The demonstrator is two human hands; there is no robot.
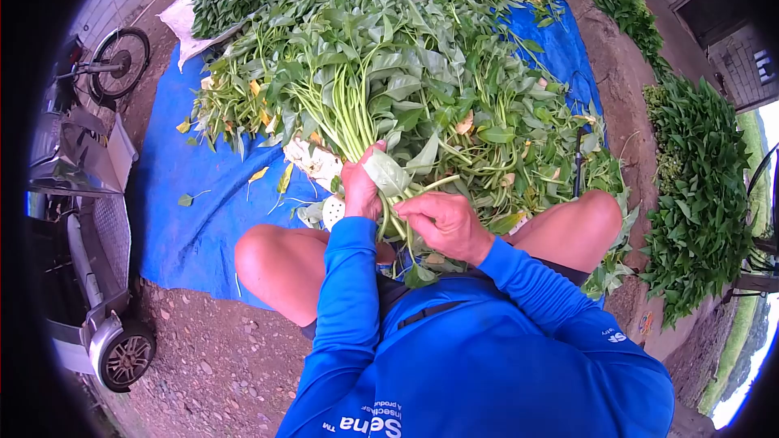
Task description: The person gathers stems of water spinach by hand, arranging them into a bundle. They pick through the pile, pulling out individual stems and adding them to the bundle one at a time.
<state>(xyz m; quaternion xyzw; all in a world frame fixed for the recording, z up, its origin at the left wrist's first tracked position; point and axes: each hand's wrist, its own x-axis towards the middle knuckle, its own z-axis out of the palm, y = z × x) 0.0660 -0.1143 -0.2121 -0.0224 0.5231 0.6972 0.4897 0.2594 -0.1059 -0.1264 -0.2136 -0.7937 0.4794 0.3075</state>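
My left hand is closed around the stems of a bunch of water spinach. The long pale green stems and leaves fan out forward from the fist. Just to the right, my right hand is closed, with thumb and forefinger pinching a water spinach stem beside the bunch. A broad leaf covers part of the left fingers. Stem ends hang below both hands, between my knees.
A large heap of loose greens lies on a blue tarp in front of me. Fallen leaves are scattered at the left. A vehicle and a wheel stand further left. More greens are piled along the right.
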